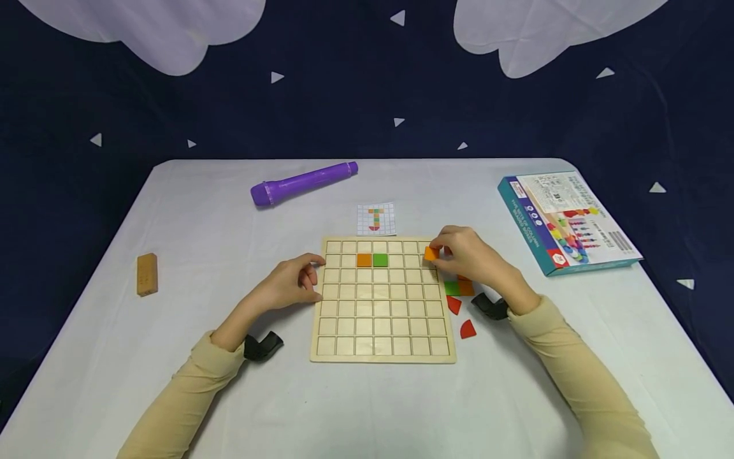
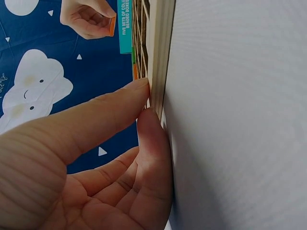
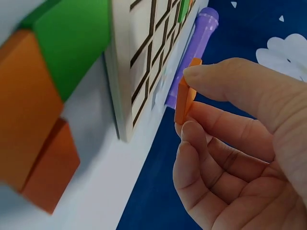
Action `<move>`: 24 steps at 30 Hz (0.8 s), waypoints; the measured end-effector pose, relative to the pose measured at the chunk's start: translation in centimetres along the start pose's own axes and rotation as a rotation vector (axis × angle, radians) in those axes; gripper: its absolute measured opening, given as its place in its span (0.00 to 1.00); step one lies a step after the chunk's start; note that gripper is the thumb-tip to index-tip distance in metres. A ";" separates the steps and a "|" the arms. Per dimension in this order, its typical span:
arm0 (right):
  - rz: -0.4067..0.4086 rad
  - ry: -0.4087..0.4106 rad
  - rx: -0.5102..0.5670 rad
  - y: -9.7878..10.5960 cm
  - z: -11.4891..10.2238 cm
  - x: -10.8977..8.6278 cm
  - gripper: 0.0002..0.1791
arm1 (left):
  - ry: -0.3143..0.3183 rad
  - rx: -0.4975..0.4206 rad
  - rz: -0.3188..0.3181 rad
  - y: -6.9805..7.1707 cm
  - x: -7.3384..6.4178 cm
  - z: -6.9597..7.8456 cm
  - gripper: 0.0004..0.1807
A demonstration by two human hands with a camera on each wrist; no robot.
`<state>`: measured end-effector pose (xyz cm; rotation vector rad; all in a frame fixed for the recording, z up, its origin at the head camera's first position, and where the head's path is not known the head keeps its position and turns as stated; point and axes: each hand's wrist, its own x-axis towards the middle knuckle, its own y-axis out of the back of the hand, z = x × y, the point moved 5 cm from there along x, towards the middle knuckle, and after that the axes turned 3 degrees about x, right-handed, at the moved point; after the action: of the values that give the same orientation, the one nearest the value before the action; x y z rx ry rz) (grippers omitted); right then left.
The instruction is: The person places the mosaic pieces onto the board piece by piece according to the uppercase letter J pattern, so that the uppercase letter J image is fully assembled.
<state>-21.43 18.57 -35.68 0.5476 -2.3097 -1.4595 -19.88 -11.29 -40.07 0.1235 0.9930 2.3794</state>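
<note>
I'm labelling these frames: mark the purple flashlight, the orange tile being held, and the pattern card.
purple flashlight point(image 1: 304, 183), head view, middle of its barrel.
orange tile point(image 3: 184, 96), right wrist view, its thin edge between thumb and finger.
pattern card point(image 1: 376, 218), head view, card centre.

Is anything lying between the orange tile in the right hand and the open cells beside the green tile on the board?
Nothing visible does. The right hand pinches the orange tile over the wooden grid board at its right edge, and the cells between it and the green tile lie bare.

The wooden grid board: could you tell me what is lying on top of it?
On the wooden grid board lie an orange tile and a green tile. The right hand hides the upper right corner.
</note>
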 end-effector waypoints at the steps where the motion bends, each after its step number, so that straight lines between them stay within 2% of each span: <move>1: -0.001 0.010 0.002 -0.1 -0.1 0.1 0.13 | 0.000 -0.001 0.000 0.0 0.0 0.0 0.34; 15: -0.047 0.141 0.001 -1.6 -2.2 1.9 0.09 | 0.010 -0.015 -0.005 0.1 -0.1 0.3 0.34; 24: -0.134 0.159 -0.034 -2.9 -3.4 3.4 0.05 | 0.006 -0.009 -0.004 0.1 -0.1 0.4 0.34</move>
<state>-22.37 13.12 -36.62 0.7918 -2.1581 -1.4544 -19.76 -11.18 -39.71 0.1106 0.9839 2.3815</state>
